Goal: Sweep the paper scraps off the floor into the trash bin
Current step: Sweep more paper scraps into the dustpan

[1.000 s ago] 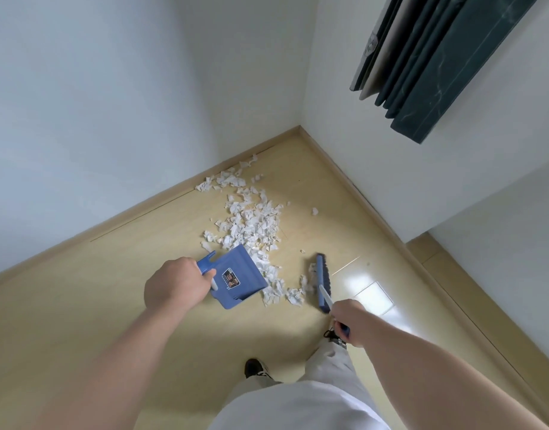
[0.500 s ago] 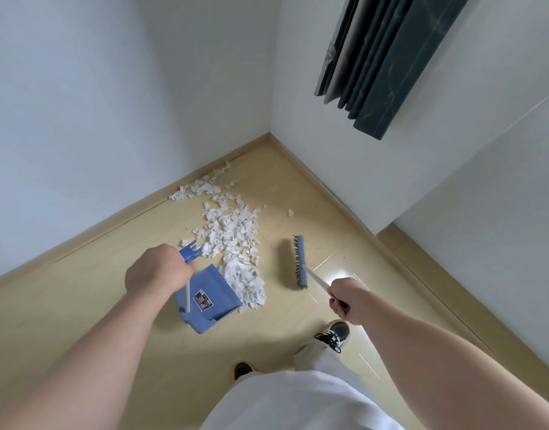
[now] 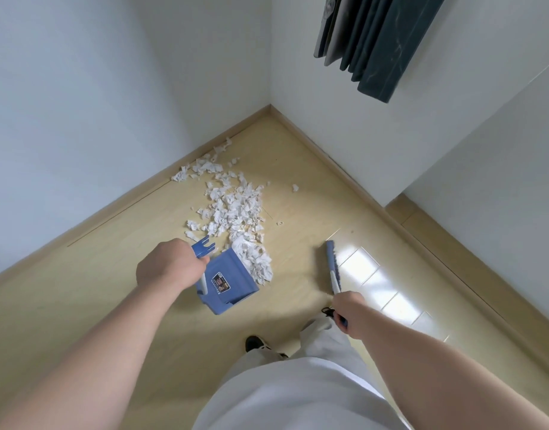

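1. Head view: your left hand (image 3: 168, 268) grips the handle of the blue plastic dustpan (image 3: 233, 283), fingers curled round it. The pan sits low over the pale wooden floor (image 3: 112, 290), just ahead of your feet.
2. Your right hand (image 3: 350, 311) has its fingers wrapped round the handle of the blue hand brush (image 3: 332, 265). The brush head lies to the right of the pan, apart from it. Whether the bristles touch the floor, you cannot tell.
3. The torn white paper scraps (image 3: 233, 206) run in a heap from the pan's mouth away towards the corner (image 3: 269, 108) of the room. The nearest clump lies right at the pan's far lip.
4. The move turns on this: the heap lies to the left of the brush head and beyond it. Its long axis runs away from you, roughly parallel to the brush head.
5. By my judgement, the brush must go beyond the heap and draw back towards the pan's mouth.
6. A lone scrap (image 3: 295, 187) lies to the right of the heap, on the brush's side.
7. The trash bin is not in view.
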